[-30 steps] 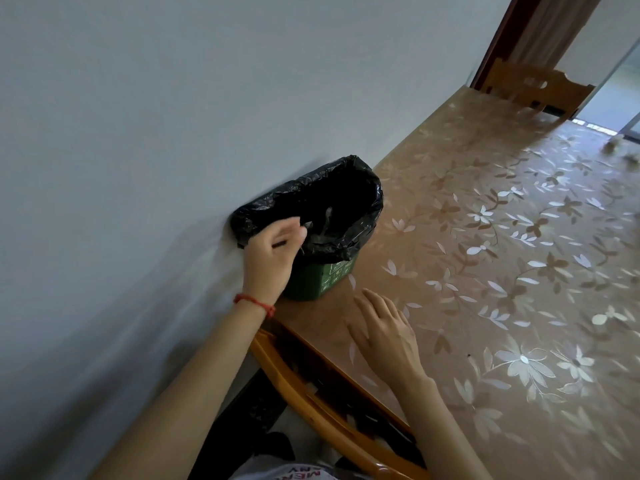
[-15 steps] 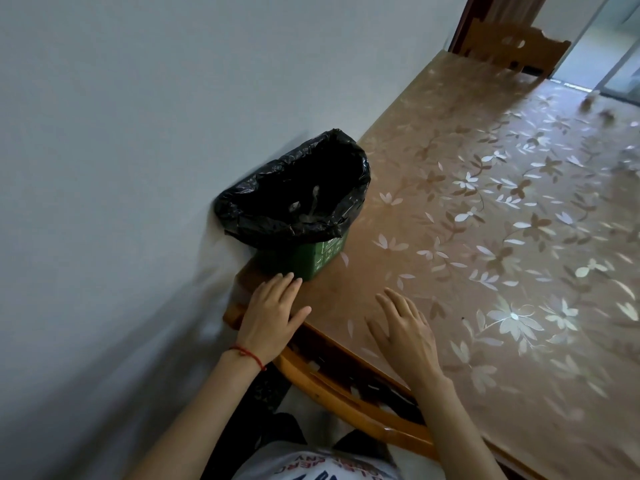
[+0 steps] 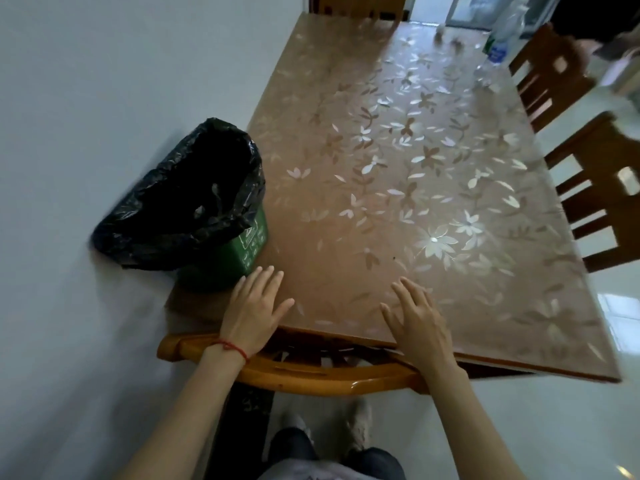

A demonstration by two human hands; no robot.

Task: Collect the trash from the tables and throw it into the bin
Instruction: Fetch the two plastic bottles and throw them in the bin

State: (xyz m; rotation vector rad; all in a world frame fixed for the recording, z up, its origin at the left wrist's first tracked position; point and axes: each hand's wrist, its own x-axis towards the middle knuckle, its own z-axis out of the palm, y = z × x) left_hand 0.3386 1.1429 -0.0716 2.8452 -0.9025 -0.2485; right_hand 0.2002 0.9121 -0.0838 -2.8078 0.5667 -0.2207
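A small green bin (image 3: 251,244) lined with a black plastic bag (image 3: 194,206) stands on the near left corner of the table (image 3: 398,168), against the wall. My left hand (image 3: 254,311) lies flat and empty on the table just in front of the bin, a red string on its wrist. My right hand (image 3: 417,322) rests flat and empty near the table's front edge. At the far end lie a plastic bottle (image 3: 502,32) and two small blurred scraps (image 3: 440,32), well beyond both hands.
A wooden chair back (image 3: 311,372) sits between me and the table's near edge. Two wooden chairs (image 3: 602,192) line the right side and another (image 3: 360,5) stands at the far end. The white wall runs along the left. My feet stand on a pale tiled floor.
My left hand came off the bin's bag rim and settled flat on the table in front of the bin. The view pulled back and tilted, showing more of the table and chairs.
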